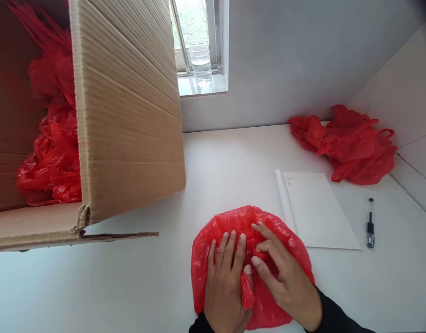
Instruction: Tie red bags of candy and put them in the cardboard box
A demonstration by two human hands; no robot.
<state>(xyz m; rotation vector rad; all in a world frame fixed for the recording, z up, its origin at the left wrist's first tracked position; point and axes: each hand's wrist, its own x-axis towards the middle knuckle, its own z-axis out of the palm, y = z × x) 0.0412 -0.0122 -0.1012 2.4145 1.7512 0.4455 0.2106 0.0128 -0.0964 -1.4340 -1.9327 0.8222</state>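
A puffed, roundish red plastic bag [268, 305] lies on the white table in front of me. My left hand [226, 277] rests flat on it with fingers stretched out, and a gathered red end of plastic sticks up beside its thumb. My right hand [285, 273] is over the bag's right half, fingers bent and apart, thumb and fingertips at the plastic near the bag's middle. Nothing shows clearly gripped between those fingers. What the bag holds inside is hidden.
At left a cardboard box [129, 115], open toward me, holds crumpled red bags [56, 157]. More red bags [355, 143] lie at the back right. A notepad [317, 208] and a pen [370, 226] lie right. A water bottle [200, 60] stands on the windowsill.
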